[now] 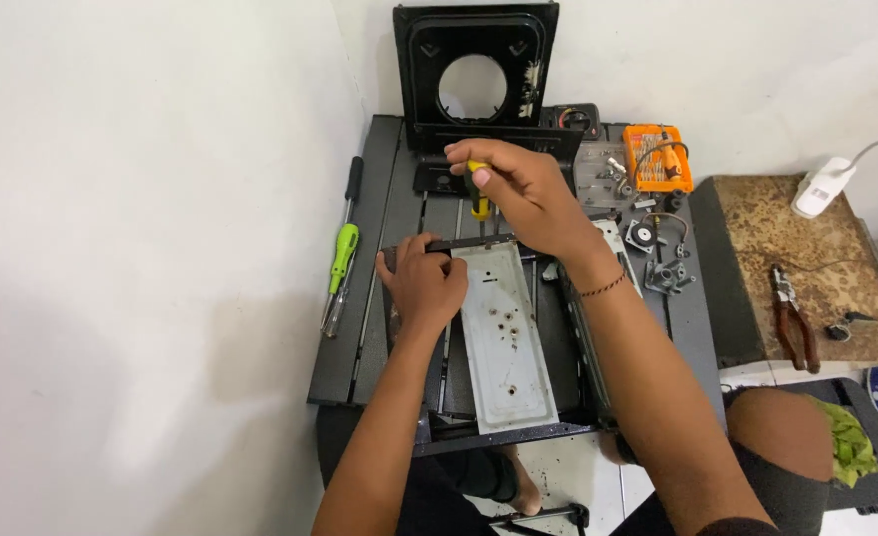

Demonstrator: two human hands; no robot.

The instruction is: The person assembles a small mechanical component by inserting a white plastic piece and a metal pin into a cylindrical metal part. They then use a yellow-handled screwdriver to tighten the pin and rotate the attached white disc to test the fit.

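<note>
The grip of the right hand (523,194) is closed around the yellow-and-green handle of a screwdriver (477,194), fingers curled over its top so that only the lower handle and the thin shaft show beneath the knuckles. The screwdriver stands nearly upright, its long axis running from the grip down toward the far end of the frame, and its tip meets the far edge of a black metal frame (568,342) just below the grip. The left hand (424,283), nearer the person and to the left of that grip, is closed over the far-left corner of the frame, thumb on the top rail and fingers wrapped over the edge, steadying it. Inside the frame lies a long grey metal plate (503,337) with small holes, its long axis running away from the grip toward the person's body, its far short end lying just under the screwdriver tip. The frame rests on a dark slatted worktop (399,169). Beyond the grip a black square panel with a round opening (473,65) leans against the wall. To the left of the grip, well apart, a green-handled screwdriver (342,258) lies along the worktop beside a black-handled one (352,184). To the right of the grip sit an orange bit case (657,157) and a cluster of small metal parts (657,253); farther right, red-handled pliers (794,320) lie on a brown surface (756,228).
</note>
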